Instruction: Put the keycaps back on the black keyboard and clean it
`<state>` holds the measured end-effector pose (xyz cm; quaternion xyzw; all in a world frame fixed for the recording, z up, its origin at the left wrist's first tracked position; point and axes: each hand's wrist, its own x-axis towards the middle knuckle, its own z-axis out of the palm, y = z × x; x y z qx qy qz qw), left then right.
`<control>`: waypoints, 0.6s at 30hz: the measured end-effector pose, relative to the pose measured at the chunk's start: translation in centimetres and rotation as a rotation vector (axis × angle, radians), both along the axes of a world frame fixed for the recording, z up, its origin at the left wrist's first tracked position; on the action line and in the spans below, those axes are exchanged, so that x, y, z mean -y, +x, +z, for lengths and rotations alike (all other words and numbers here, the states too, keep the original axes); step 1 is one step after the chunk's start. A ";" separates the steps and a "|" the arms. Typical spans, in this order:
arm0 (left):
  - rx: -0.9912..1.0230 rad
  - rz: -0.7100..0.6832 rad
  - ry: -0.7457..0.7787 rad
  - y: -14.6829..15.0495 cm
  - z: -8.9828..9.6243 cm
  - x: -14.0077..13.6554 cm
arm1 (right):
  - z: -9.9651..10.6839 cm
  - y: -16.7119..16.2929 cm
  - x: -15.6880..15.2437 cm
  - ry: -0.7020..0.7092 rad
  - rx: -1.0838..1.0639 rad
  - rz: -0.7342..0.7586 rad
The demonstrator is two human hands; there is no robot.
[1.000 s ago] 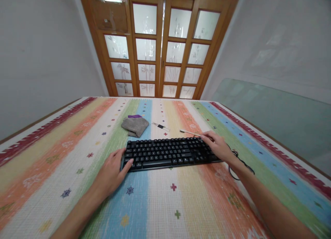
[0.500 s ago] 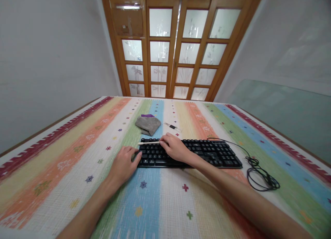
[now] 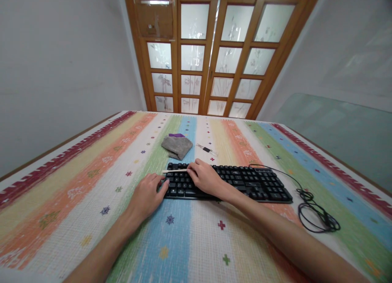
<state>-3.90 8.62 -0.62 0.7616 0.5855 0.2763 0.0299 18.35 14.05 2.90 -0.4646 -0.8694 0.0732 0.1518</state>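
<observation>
A black keyboard (image 3: 235, 177) lies across the striped cloth in front of me. My left hand (image 3: 150, 192) grips its left end, with the thumb over the lower left keys and the other fingers curled at the edge. My right hand (image 3: 203, 177) rests above the left-middle keys and pinches a thin, cream-coloured stick (image 3: 177, 170). The stick points left across the upper key rows, and its slightly wider tip reaches just past the keyboard's left edge. Keys under my right hand are hidden.
A folded grey cloth (image 3: 177, 147) with a purple piece (image 3: 177, 135) lies behind the keyboard. Beside it is a small clear item with a black band (image 3: 206, 150). The keyboard's coiled black cable (image 3: 318, 217) lies at right. Wooden glass-paned doors (image 3: 211, 70) stand beyond the table.
My right hand and the stick have moved slightly left over the keyboard, the tip coming a little nearer me. My left hand keeps its hold. The whole view has shifted slightly.
</observation>
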 end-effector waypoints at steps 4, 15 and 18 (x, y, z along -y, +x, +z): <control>0.000 0.004 -0.009 0.1 -0.1 0.1 | -0.1 0.7 0.0 -0.009 -0.017 -0.010; 0.067 0.006 0.006 0.4 -0.3 0.0 | 0.5 3.1 0.5 0.008 -0.049 0.004; 0.092 -0.005 0.065 0.6 -0.5 0.0 | 0.4 3.9 0.5 0.007 -0.043 -0.006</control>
